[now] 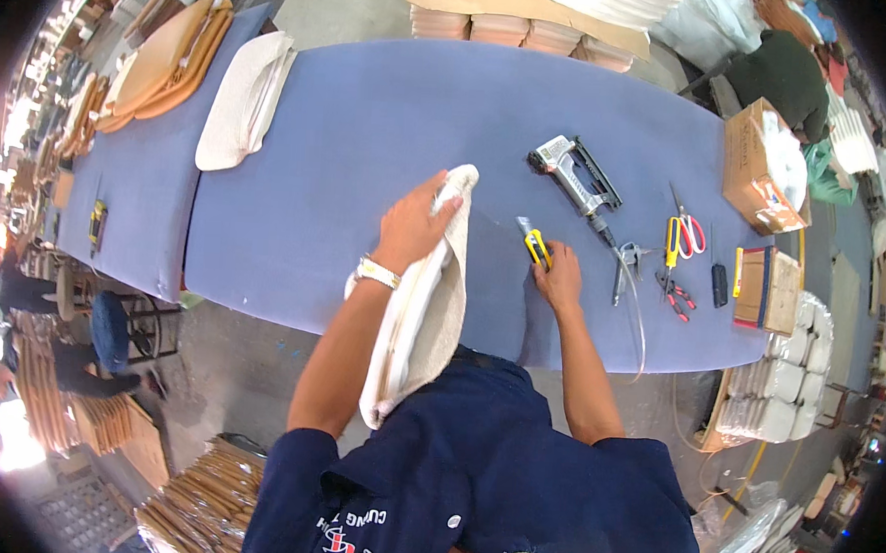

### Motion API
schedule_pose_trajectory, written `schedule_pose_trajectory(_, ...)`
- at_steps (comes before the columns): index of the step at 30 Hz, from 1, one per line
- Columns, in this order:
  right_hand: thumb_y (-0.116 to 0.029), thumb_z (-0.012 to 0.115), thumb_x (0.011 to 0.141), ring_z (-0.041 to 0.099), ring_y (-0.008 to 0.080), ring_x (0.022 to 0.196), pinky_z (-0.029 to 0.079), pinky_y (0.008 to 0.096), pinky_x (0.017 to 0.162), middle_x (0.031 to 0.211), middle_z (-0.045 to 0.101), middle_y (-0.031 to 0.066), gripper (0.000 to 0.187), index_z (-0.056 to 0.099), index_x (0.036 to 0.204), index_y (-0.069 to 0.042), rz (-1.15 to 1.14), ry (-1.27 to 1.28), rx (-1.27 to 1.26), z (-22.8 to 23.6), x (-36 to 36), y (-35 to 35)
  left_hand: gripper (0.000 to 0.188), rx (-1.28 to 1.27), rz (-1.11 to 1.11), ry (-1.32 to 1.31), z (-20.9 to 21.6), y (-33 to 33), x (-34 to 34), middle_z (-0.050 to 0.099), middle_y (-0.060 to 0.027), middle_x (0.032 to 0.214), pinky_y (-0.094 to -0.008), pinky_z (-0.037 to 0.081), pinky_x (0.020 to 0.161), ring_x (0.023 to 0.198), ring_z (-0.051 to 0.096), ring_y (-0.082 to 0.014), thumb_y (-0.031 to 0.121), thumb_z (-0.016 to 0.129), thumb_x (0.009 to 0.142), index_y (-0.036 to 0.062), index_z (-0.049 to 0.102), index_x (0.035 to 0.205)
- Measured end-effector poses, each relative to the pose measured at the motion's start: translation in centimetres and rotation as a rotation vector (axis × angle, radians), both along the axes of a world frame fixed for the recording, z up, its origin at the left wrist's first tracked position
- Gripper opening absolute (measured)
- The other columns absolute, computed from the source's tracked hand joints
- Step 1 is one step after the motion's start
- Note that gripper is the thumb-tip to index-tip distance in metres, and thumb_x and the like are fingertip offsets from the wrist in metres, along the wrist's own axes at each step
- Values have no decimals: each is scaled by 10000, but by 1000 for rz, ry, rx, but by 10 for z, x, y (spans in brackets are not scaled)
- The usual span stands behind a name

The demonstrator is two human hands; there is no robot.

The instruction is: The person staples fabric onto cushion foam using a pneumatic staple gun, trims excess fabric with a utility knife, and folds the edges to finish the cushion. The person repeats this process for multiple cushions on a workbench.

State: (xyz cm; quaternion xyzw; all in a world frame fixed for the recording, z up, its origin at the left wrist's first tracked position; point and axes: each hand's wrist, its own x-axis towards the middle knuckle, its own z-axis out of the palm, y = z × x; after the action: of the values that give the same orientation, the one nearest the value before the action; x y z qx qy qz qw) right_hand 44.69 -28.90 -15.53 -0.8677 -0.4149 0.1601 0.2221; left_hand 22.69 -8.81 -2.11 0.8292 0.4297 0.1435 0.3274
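My left hand (413, 225) grips the upper part of a cream padded panel (440, 296), which looks like a chair seat cushion. The panel stands on edge, tilted against my body at the table's near side, its pale side layers showing. In my right hand (561, 279) is a yellow utility knife (536, 243), its tip pointing away from me, low over the blue table (372, 103). Beyond that hand lies a silver staple gun (575, 178) joined to an air hose. An air blow gun (625, 271) rests to its right.
Scissors (688, 234), red-handled pliers (675, 294) and a black tool (719, 285) lie at the right. A cardboard box (754, 168) and a smaller box (766, 288) stand by the right edge. Another cream panel (247, 101) lies far left, near brown panels (164, 57).
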Motion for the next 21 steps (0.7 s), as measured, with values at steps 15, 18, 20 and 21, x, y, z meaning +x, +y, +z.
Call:
schedule_pose_trajectory(15,-336,792,852,688,349,889,547,443,754,978,670,138,442,584,1136,-69,199,431,375,163,-93,68,374,-53,-16,-259,-4,7,-4,720,-166,1255,-372,529,962,1141,698,-282,296,501,1098,60,667,1337)
schedule_pose_trajectory(18,-300,783,832,694,364,886,543,478,721,983,672,120,362,625,1073,-82,281,325,358,143,-100,77,360,-37,-16,-261,-2,10,-6,706,-175,1263,-397,543,942,1129,690,-346,278,488,1094,60,677,1310)
schedule_pose_trajectory(20,-264,777,849,682,321,785,534,434,676,892,672,100,287,643,1010,-68,247,277,507,131,-99,75,359,-16,-30,-245,-2,11,-7,707,-175,1259,-399,543,943,1127,690,-348,279,492,1093,59,676,1309)
schedule_pose_trajectory(21,-245,774,857,676,299,735,530,411,654,846,672,90,252,653,979,-61,229,254,581,126,-98,73,358,-5,-37,-237,-1,11,-8,708,-175,1257,-400,543,943,1126,690,-350,279,493,1093,59,676,1308)
